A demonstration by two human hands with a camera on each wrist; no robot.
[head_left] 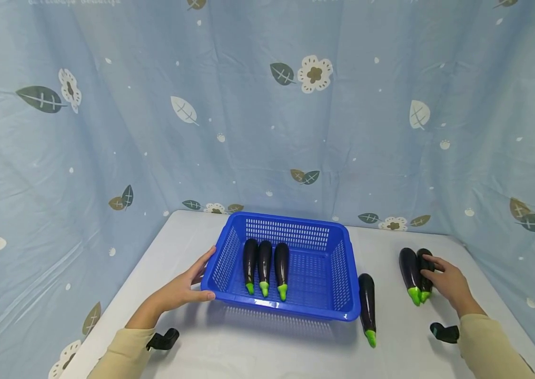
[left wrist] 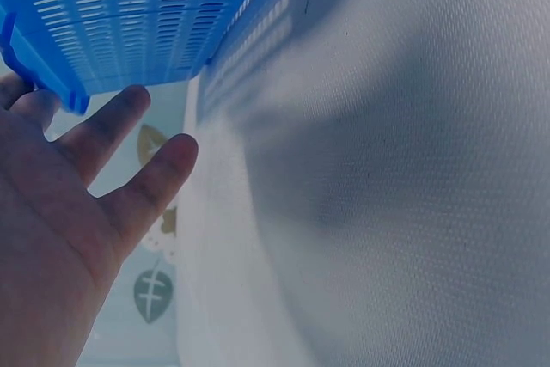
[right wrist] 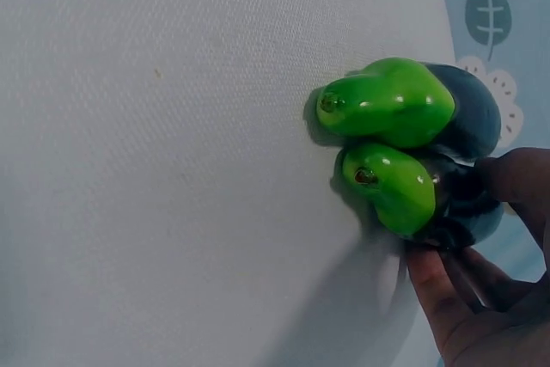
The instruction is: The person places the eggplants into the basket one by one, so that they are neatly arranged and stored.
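A blue plastic basket (head_left: 291,314) with slotted walls stands on the white table. My left hand (head_left: 182,289) is at its left end with fingers spread and fairly straight, some touching the rim; the left wrist view shows the lower fingers (left wrist: 159,178) free of it. Inside lie three dark eggplants (head_left: 265,263) with green stems toward me. On the right, my right hand (head_left: 449,284) holds an eggplant (right wrist: 391,191) between thumb and fingers, thumb on one side, fingers on the other. Another eggplant (head_left: 409,271) lies right against it.
A single eggplant (head_left: 368,308) lies just right of the basket, stem toward me. The table (head_left: 258,352) ends at a blue patterned curtain (head_left: 248,131) behind and at the sides. A black wrist-worn device (head_left: 444,332) sticks out by each sleeve.
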